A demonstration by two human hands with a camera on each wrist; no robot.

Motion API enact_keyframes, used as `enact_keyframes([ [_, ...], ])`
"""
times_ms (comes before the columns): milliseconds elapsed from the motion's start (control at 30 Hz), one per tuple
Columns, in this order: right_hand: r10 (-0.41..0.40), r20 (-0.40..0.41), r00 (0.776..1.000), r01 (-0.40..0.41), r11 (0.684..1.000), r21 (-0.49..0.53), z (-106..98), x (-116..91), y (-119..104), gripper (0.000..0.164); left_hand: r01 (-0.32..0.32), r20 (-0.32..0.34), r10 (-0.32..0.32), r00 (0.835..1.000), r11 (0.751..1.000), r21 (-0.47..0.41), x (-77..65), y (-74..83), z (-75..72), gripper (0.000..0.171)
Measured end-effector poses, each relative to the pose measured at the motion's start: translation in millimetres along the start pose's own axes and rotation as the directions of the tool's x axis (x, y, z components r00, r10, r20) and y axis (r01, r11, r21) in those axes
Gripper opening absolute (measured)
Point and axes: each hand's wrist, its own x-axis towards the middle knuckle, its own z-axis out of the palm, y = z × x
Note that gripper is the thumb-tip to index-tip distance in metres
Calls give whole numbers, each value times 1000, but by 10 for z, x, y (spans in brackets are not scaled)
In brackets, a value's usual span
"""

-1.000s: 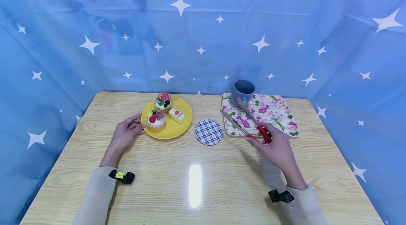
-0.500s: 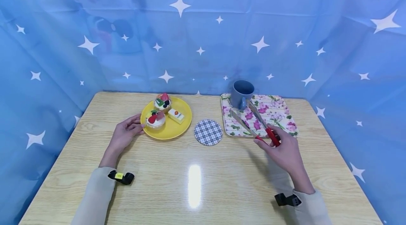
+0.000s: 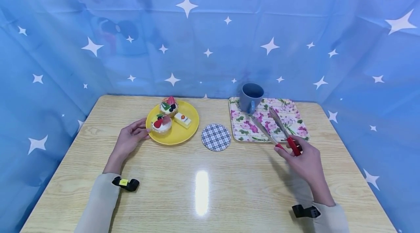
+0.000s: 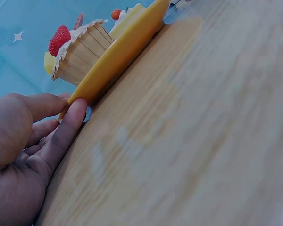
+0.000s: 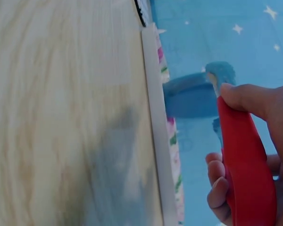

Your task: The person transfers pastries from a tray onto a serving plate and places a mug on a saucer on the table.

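At the left, my left hand [image 3: 130, 138] pinches the near-left rim of a yellow plate [image 3: 188, 112]. In the left wrist view the plate's rim [image 4: 108, 68] lies between thumb and fingertips. The plate bears two fruit-topped cupcakes, one in front [image 3: 161, 125] and one behind [image 3: 168, 107], and a small pale cake slice [image 3: 182, 120]. My right hand [image 3: 305, 158] holds metal tongs by their red handles [image 3: 293, 146]; their arms are spread over the floral tray [image 3: 285, 109] with nothing between them. In the right wrist view a red handle [image 5: 245, 160] hides part of the fingers.
A blue-grey mug [image 3: 251, 96] stands upright on the tray's back-left corner, its handle facing me. Between plate and tray lies a round checked coaster [image 3: 216, 137] on the wooden table [image 3: 164, 182]. A blue star-patterned curtain [image 3: 210, 25] surrounds the table's back and sides.
My right hand has moved right and slightly nearer with the tongs, so their tips have left the mug's front. The left hand and plate have stayed put.
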Motion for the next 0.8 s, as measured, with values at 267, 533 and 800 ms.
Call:
enact_keyframes([
  [267, 83, 32, 996, -83, 997, 0, -43, -1, 172, 77, 0, -4, 0, 1000, 1000, 5, -9, 25, 4, 62],
  [533, 148, 51, 988, -148, 989, -9, -62, 10, 302, 81, 4, -10, -4, 1000, 1000, 5, 1, 35, 0, 61],
  [800, 236, 75, 969, -232, 971, -49, -102, 19, 418, 93, 12, -14, -12, 1000, 1000, 21, 3, 41, 15, 61],
])
